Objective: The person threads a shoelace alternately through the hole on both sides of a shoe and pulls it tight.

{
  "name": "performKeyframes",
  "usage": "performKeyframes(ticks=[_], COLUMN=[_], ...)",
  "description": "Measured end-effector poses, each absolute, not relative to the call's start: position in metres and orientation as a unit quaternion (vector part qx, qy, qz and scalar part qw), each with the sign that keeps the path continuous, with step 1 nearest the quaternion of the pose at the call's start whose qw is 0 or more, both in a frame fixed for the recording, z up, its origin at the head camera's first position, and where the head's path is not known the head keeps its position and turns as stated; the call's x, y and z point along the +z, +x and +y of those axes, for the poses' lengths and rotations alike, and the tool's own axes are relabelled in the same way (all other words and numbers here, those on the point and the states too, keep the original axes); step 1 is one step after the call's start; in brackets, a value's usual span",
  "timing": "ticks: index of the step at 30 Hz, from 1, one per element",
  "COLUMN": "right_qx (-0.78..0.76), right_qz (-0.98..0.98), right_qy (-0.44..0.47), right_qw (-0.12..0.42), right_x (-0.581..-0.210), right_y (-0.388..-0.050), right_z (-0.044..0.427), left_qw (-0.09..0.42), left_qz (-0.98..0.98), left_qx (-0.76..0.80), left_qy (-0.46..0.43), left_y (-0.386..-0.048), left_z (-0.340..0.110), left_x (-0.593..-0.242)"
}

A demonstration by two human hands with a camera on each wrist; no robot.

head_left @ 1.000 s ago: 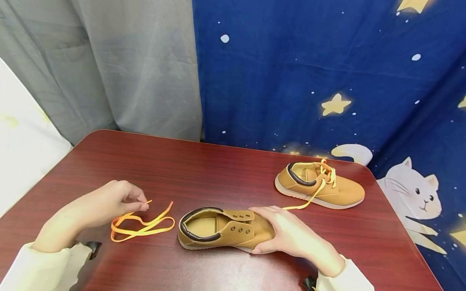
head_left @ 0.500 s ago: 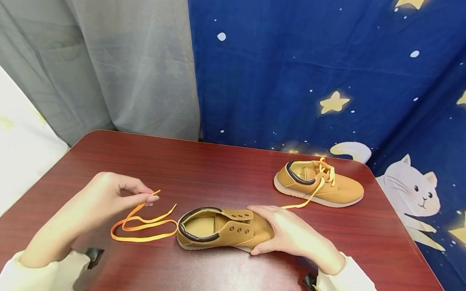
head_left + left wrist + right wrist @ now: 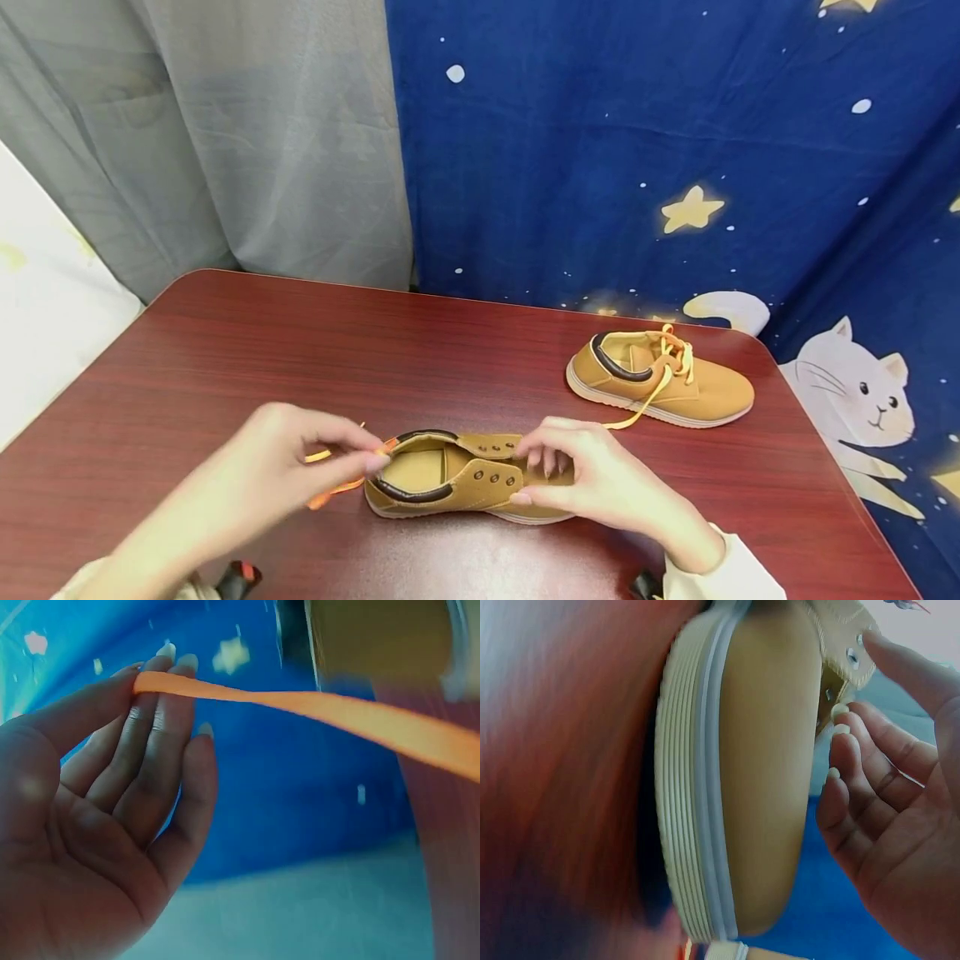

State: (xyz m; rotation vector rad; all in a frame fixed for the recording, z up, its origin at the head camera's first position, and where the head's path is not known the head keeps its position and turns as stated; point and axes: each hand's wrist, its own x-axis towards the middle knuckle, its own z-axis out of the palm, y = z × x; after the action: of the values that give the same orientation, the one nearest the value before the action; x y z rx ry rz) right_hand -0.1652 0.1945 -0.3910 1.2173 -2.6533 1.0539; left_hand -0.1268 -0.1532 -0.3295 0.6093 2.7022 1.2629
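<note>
The left hand (image 3: 292,467) pinches an orange lace (image 3: 388,447) between thumb and fingertips, just over the heel of a tan shoe (image 3: 480,479). In the left wrist view the lace (image 3: 322,709) runs from the fingertips of the left hand (image 3: 112,795) off to the right. The shoe's eyelets hold no lace. Above its front part, the right hand (image 3: 600,471) has its fingers bent and spread from the thumb. The right wrist view shows the right hand (image 3: 900,787) beside the shoe (image 3: 769,772), thumb at the eyelet flap.
A second tan shoe (image 3: 675,383), laced, stands at the back right of the red-brown table (image 3: 315,342), one lace end trailing left. A grey curtain (image 3: 285,142) and a blue star-patterned curtain (image 3: 540,150) hang behind the table.
The left hand has moved right with the lace, from beside the shoe to its heel opening. The right hand has let go of the shoe's front and lifted slightly over it.
</note>
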Motion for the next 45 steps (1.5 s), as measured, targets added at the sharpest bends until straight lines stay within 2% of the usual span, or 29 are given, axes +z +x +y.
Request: performKeyframes(ticks=[4,8,11,14,18,25,31,38,45], right_qx=[0.369,0.402,0.421,0.428,0.436,0.439,0.421,0.43,0.397], right_qz=[-0.835,-0.831,-0.831,-0.833,-0.831,-0.819,-0.815,-0.796,-0.791], right_qy=[0.408,0.375,0.345,0.331,0.325,0.357,0.392,0.419,0.464], right_qw=[-0.031,-0.09,-0.113,-0.118,-0.117,-0.096,-0.072,-0.074,-0.031], right_x=[-0.392,-0.395,-0.397,-0.398,-0.398,-0.398,-0.398,-0.397,-0.396], right_y=[-0.165,-0.164,-0.163,-0.163,-0.162,-0.163,-0.163,-0.162,-0.164], right_z=[0.191,0.188,0.189,0.188,0.189,0.189,0.193,0.194,0.193], left_qw=[0.056,0.067,0.069,0.079,0.092,0.107,0.109,0.095,0.102], left_qz=[0.86,0.817,0.8,0.799,0.805,0.808,0.806,0.824,0.823], left_qx=[0.433,0.476,0.504,0.528,0.544,0.551,0.556,0.536,0.539], left_qy=[0.265,0.317,0.318,0.277,0.219,0.182,0.17,0.158,0.145], left_y=[-0.114,-0.107,-0.104,-0.101,-0.1,-0.1,-0.098,-0.102,-0.102], left_z=[-0.119,-0.085,-0.064,-0.051,-0.041,-0.028,-0.023,-0.023,-0.024], left_x=[-0.344,-0.368,-0.385,-0.397,-0.404,-0.41,-0.41,-0.407,-0.406])
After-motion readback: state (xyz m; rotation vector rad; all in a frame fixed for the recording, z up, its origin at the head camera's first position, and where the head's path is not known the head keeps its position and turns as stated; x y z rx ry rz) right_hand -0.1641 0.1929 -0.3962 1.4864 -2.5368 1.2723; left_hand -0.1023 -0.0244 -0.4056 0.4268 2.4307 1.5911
